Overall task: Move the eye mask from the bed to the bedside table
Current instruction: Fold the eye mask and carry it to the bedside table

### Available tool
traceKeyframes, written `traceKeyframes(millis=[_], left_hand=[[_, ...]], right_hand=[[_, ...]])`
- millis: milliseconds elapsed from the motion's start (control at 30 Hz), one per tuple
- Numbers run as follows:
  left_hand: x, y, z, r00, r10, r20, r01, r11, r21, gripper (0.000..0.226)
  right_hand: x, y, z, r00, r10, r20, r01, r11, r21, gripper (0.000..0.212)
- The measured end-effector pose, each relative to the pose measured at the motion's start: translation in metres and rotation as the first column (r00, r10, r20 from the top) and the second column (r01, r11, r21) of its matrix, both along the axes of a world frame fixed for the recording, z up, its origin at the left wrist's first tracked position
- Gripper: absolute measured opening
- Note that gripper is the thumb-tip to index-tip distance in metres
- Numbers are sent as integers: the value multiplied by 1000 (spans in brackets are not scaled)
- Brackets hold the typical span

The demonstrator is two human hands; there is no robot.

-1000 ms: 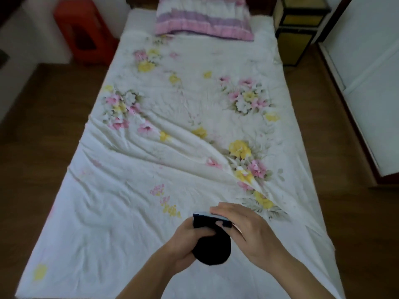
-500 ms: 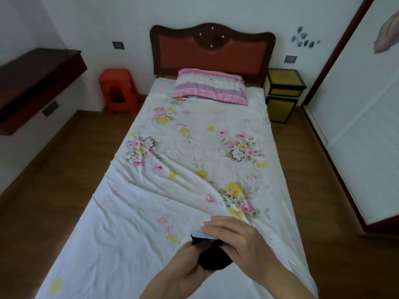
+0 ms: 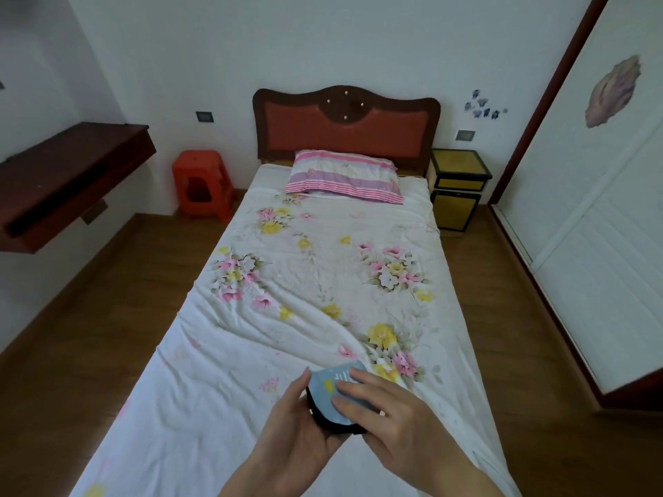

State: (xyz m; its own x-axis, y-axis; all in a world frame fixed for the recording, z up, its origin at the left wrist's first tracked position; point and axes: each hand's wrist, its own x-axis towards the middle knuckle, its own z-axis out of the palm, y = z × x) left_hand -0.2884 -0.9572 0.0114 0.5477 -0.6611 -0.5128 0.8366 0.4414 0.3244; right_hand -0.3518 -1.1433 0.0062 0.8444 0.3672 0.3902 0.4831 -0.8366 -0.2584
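The eye mask [image 3: 328, 391] is folded, pale blue with a small yellow print on top and black underneath. Both hands hold it above the foot of the bed [image 3: 323, 281]. My left hand [image 3: 301, 428] cups it from below and the left, thumb along its edge. My right hand [image 3: 391, 410] presses on its top from the right, fingers over the blue face. The bedside table [image 3: 459, 166], yellow with black edges, stands far off at the right of the headboard, its top bare.
A striped pink pillow [image 3: 344, 175] lies at the head of the bed. A red plastic stool [image 3: 202, 181] stands left of the headboard. A dark wooden wall shelf [image 3: 68, 181] juts out at the left. White wardrobe doors [image 3: 592, 227] line the right, with wooden floor between.
The view has tilted up from the bedsheet to show the headboard, wall and bedside table. The mask has turned in my hands so its blue face shows on top.
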Motion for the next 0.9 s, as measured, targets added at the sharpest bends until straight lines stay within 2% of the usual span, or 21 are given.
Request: traceKeyframes(millis=[267,367,567,767,833,900], left_hand=[[-12,1,13,994,-16,110,4,994,112,39],[-10,6,12,989,27,145,-57,977,207,43],[-4,16,27,953,37,299,-141,933,332,34],[3,16,42,905,-1,426,-186,899,397,29],[5,14,46,893,-5,449,-195,897,397,28],[5,11,49,880,-11,475,-201,898,392,28]], right_hand=[[-13,11,7,998,-3,-56,6,998,55,50],[-18,8,9,997,-45,-60,49,997,59,47],[-15,1,15,973,-228,22,228,974,5,45],[-6,2,25,918,-393,-40,393,919,-28,48],[-5,3,27,896,-429,-115,436,899,41,50],[-6,3,29,871,-436,-228,482,850,213,51]])
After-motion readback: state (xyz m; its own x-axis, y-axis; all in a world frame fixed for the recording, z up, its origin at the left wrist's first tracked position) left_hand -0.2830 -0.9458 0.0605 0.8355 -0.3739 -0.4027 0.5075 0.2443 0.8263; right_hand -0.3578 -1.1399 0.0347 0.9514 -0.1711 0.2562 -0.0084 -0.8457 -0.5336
